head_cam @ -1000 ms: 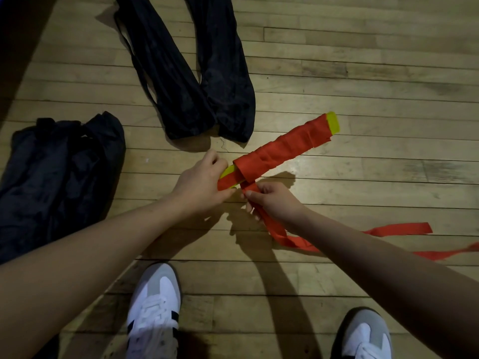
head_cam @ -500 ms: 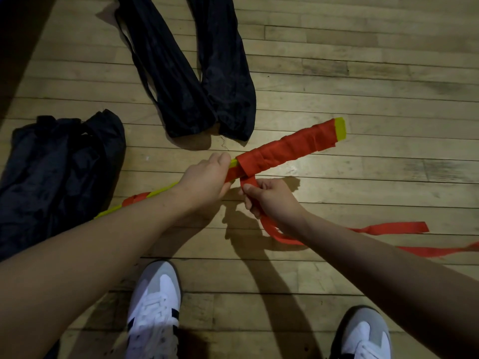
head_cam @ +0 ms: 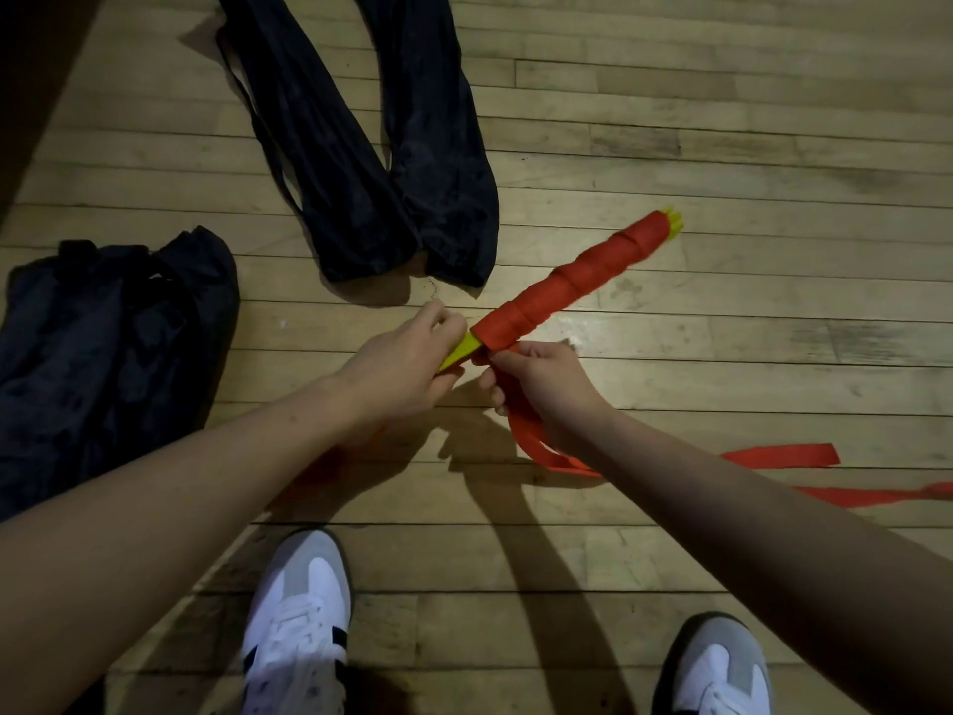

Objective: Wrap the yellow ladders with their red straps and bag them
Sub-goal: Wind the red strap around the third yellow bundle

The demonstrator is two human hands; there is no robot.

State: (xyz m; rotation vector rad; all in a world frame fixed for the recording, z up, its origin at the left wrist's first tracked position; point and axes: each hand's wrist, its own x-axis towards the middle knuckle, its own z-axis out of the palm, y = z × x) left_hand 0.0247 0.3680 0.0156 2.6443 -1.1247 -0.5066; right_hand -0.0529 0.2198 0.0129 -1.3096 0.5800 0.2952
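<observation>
Over a wooden floor (head_cam: 670, 121), both hands, left hand (head_cam: 402, 363) and right hand (head_cam: 541, 384), grip the strap-wrapped yellow ladder (head_cam: 567, 286).

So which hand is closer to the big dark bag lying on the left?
Left. The left hand is nearer the big dark bag, gripping the yellow ladder. The right hand holds the red strap, farther away.

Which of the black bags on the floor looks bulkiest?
The black bag at far left, a wide bunched heap; the two long bags ahead lie flat and narrow.
</observation>
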